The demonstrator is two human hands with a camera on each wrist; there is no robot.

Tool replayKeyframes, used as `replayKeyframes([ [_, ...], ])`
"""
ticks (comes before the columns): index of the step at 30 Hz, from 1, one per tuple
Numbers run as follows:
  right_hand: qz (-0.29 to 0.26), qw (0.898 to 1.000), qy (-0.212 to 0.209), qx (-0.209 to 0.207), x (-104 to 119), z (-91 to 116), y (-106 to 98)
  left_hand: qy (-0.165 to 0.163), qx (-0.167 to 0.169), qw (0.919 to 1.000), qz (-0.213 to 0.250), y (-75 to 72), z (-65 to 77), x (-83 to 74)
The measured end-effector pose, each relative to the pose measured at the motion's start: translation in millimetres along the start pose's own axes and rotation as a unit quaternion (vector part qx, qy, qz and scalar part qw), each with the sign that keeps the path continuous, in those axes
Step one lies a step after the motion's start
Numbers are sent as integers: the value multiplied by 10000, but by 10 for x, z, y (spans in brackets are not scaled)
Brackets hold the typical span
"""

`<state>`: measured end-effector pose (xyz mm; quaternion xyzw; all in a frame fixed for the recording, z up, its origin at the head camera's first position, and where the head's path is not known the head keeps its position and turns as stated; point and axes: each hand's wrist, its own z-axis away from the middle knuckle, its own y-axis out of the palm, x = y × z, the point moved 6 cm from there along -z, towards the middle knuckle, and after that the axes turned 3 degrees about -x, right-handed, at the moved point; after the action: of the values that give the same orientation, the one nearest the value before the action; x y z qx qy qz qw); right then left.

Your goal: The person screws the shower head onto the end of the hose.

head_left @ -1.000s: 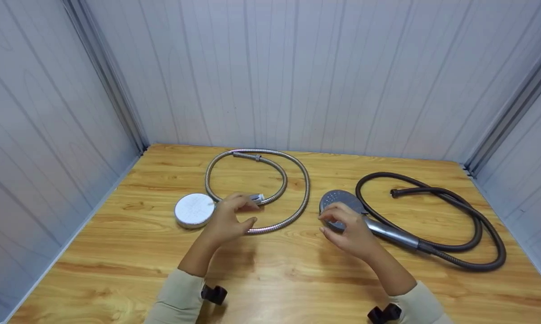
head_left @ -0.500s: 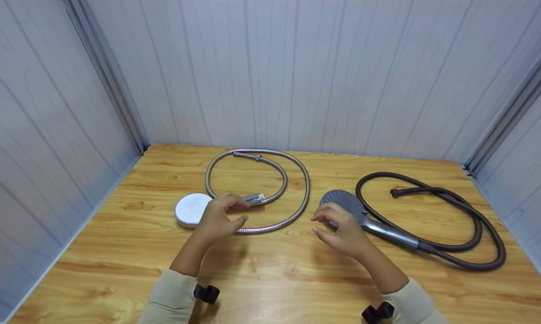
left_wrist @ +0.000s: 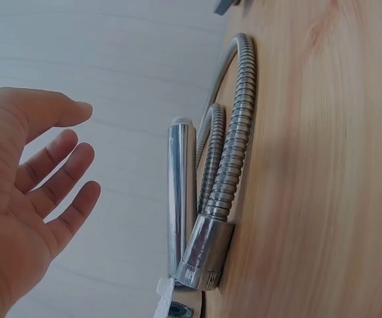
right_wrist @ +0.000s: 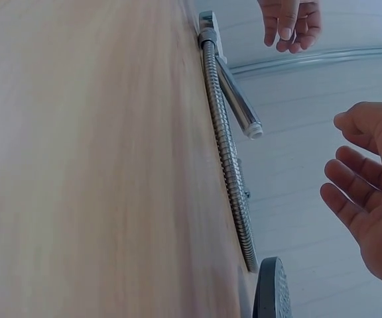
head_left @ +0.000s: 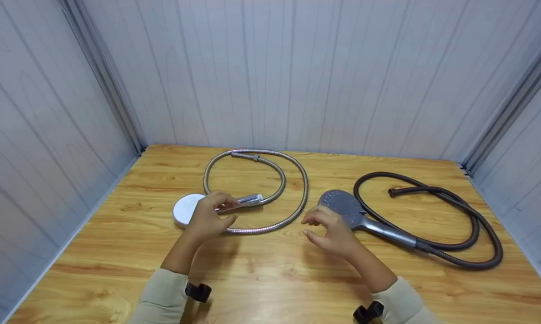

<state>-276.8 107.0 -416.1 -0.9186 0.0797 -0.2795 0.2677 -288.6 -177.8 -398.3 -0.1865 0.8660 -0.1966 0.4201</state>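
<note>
My left hand (head_left: 207,218) hovers over the handle of a chrome shower head (head_left: 185,209) with a white round face, its fingers relaxed around nothing. The chrome handle (left_wrist: 181,199) lies beside a ribbed metal shower hose (left_wrist: 233,142), whose end fitting shows in the left wrist view. My right hand (head_left: 333,229) is above the table, just in front of a dark grey shower head (head_left: 342,207), and overlaps its edge in the head view. Its fingers are loosely bent and hold nothing, as the right wrist view also shows. A dark hose (head_left: 466,204) joins the grey shower head's handle (head_left: 389,231).
The wooden table (head_left: 270,283) is enclosed by pale panelled walls (head_left: 270,76) at the back and both sides. The silver hose (head_left: 304,180) loops across the middle back. The dark hose's loose end (head_left: 392,192) points left.
Both hands have drifted left and slightly toward the person, uncovering more of the chrome handle and of the grey shower head. The shower heads and hoses stay where they lay.
</note>
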Motion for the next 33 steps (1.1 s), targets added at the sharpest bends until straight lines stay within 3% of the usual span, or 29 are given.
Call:
replayKeyframes([
  [13, -1, 9994, 65, 345, 16, -11, 196, -341, -130, 9993, 126, -119, 15, 151],
  [22, -161, 9992, -125, 346, 23, -76, 283, -583, -88, 9982, 110, -182, 11, 228],
  [33, -215, 9978, 246, 575, -6, -140, 422, -721, 109, 9973, -25, -199, -8, 331],
])
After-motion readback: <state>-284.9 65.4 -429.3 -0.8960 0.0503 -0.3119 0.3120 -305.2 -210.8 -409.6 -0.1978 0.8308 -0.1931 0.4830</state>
